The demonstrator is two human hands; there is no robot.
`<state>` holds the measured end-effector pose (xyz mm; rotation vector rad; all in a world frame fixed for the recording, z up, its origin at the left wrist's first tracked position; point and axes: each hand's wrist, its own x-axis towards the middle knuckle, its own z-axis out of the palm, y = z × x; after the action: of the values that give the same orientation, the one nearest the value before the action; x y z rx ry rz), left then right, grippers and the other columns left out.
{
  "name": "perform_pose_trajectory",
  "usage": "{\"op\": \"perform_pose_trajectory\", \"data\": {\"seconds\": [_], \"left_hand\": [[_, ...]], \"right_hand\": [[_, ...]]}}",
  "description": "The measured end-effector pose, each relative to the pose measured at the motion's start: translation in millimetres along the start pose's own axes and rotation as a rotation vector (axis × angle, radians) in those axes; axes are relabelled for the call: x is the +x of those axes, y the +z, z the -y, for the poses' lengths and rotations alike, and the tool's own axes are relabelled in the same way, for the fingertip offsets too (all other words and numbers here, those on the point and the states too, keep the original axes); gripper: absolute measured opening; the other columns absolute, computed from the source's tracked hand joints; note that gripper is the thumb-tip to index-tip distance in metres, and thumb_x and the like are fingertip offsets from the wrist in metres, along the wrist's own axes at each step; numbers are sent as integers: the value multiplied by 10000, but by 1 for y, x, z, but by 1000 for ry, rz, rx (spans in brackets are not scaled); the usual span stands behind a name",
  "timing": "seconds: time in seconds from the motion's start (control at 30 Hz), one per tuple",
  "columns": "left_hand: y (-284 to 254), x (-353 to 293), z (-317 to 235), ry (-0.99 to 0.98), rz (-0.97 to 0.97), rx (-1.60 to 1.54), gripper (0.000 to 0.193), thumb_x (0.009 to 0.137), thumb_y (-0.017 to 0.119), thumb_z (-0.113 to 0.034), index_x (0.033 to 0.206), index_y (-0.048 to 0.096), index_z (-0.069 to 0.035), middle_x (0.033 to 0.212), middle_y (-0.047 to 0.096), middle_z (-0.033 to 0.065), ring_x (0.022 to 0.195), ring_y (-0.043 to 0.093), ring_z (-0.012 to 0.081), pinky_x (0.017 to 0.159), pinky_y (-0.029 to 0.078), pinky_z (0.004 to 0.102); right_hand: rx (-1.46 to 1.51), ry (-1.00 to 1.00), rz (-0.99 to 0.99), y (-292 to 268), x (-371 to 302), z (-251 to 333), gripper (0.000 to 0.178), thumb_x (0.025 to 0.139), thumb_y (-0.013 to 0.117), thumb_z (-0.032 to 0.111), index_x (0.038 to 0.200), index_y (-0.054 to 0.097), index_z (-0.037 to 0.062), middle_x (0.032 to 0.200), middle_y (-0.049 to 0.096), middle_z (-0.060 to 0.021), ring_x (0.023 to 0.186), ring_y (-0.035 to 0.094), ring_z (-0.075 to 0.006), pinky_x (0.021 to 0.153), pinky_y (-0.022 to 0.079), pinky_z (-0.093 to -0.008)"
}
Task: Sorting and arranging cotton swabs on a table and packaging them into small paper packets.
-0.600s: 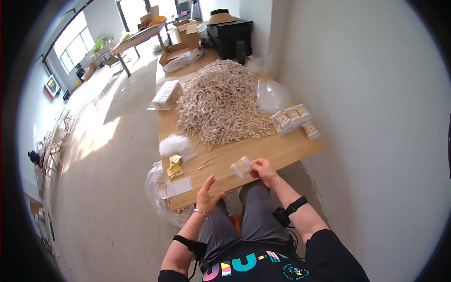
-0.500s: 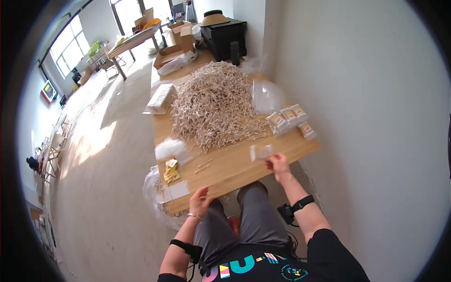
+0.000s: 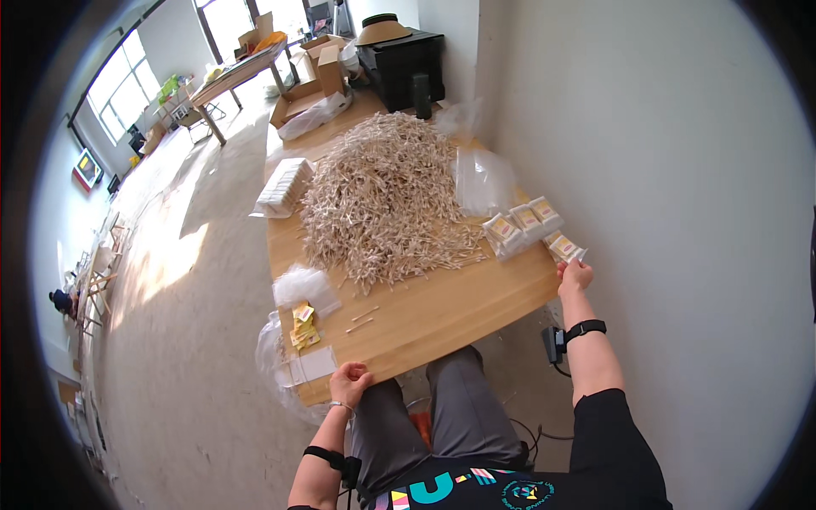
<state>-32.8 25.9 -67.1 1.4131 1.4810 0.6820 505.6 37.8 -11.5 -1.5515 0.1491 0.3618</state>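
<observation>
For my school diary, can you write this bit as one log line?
left hand: loosely curled, near table edge | right hand: holding clear packet, table's right corner | nearby: swab heap

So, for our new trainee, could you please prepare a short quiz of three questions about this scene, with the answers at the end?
1. Which hand is at the wrapped packets by the right edge of the table? A) left; B) right.
2. True or false: the straw-coloured hat lies on the floor.
3. How many loose swabs lie just to the right of the yellow sachets?

Key:
1. B, the right hand.
2. False; it rests on the black box.
3. Two.
</observation>
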Motion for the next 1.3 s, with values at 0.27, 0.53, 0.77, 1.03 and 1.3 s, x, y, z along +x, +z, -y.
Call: {"op": "perform_pose_trajectory", "data": {"seconds": [0.27,0.53,0.77,1.03,1.3], "left_hand": [[4,-9,-21,50,-53,32,218,711,727,-93,909,657,-38,714,639,11,650,594,68,625,508,220],[1,-11,-11,47,-76,-14,218,721,729,-120,915,661,-47,722,643,12,647,598,80,632,511,227],[10,-9,-21,88,-85,48,224,725,729,-145,928,666,-72,728,655,21,649,614,93,638,520,242],[2,-8,-12,18,-41,-62,227,750,713,-87,957,641,-29,738,655,11,656,604,62,623,513,209],[2,-11,-17,43,-20,-135,253,757,726,-108,981,636,-37,722,657,18,628,606,63,601,513,214]], "right_hand": [[-178,32,59,15,0,4,216,937,488,208,933,513,-7,649,624,-105,460,582,-154,370,425,-248],[-214,18,-14,28,5,-8,244,933,490,216,900,537,-21,631,626,-111,442,571,-145,362,426,-245],[-186,66,-66,17,31,-16,419,957,420,352,774,528,-10,612,596,-96,462,576,-169,372,442,-260],[-303,-727,676,80,-133,-91,147,863,596,163,904,594,23,713,547,-3,648,528,-102,430,445,-267],[-952,-763,1179,171,-336,-140,481,741,716,367,1033,596,4,1023,576,-170,982,557,-305,867,451,-392]]}}
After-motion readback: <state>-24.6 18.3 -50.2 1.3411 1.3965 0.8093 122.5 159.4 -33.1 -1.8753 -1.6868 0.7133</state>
